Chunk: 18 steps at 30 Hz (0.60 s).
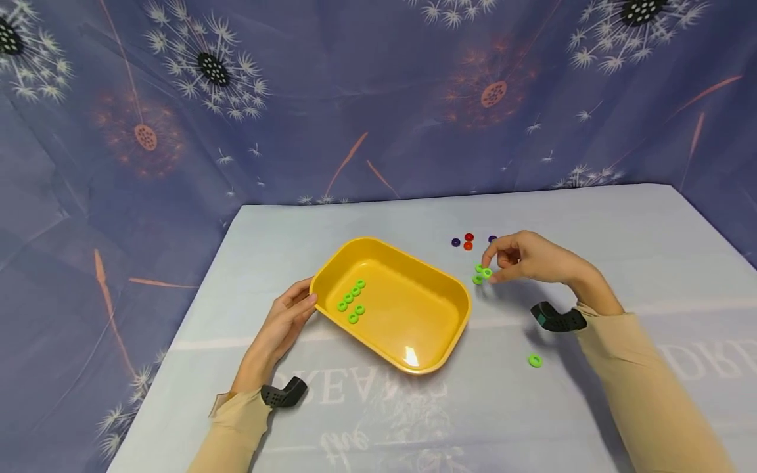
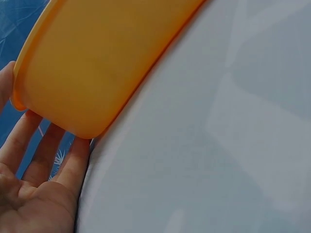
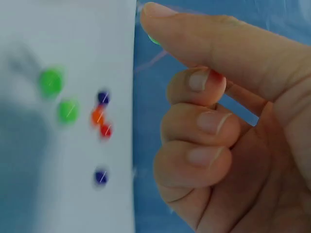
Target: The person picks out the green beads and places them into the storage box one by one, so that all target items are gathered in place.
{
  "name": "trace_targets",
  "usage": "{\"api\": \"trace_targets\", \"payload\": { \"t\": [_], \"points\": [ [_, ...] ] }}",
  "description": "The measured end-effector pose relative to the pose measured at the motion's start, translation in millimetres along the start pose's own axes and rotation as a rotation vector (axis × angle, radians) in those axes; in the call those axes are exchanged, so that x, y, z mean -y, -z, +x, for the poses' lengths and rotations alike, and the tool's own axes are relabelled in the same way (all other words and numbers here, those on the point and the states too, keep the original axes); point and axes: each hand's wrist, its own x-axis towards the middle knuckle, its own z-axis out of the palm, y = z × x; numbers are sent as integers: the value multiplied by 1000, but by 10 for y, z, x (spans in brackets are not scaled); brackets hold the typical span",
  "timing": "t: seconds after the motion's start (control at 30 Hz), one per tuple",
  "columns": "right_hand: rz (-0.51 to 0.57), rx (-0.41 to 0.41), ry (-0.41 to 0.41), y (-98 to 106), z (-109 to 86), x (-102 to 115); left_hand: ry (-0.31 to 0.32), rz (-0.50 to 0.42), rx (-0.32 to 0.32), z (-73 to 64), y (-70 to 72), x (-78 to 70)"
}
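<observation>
"Head view?"
"The left hand grips the yellow tray; right of it, the right hand pinches a green ring."
"Left wrist?"
"Thumb at tray rim, fingers below."
"Right wrist?"
"Thumb straight, three fingers curled."

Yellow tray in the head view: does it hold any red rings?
No, the yellow tray holds only green rings; the red ones lie on the table.

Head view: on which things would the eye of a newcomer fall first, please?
The bright yellow rectangular plastic tray in the middle probably catches the eye first; the left hand holds its left end, where six small green rings lie inside. Next, to its right, the right hand pinches another green ring above the pale table.
</observation>
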Motion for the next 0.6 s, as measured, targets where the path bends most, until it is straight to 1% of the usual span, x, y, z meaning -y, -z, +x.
{"api": "trace_targets", "payload": {
  "t": [0.17, 0.23, 0.37, 0.47, 0.6],
  "points": [
    [-84, 85, 59, -40, 374, 326, 14, -11, -9, 25, 1, 2],
    [-133, 110, 93, -73, 521, 447, 15, -17, -14, 24, 9, 4],
    [-217, 156, 127, -168, 789, 674, 14, -12, -23, 25, 18, 8],
    [-276, 206, 138, -298, 994, 821, 6, -7, -21, 31, 17, 10],
    [-356, 289, 138, -560, 1259, 941, -5, -15, -11, 44, 0, 13]
  ]
}}
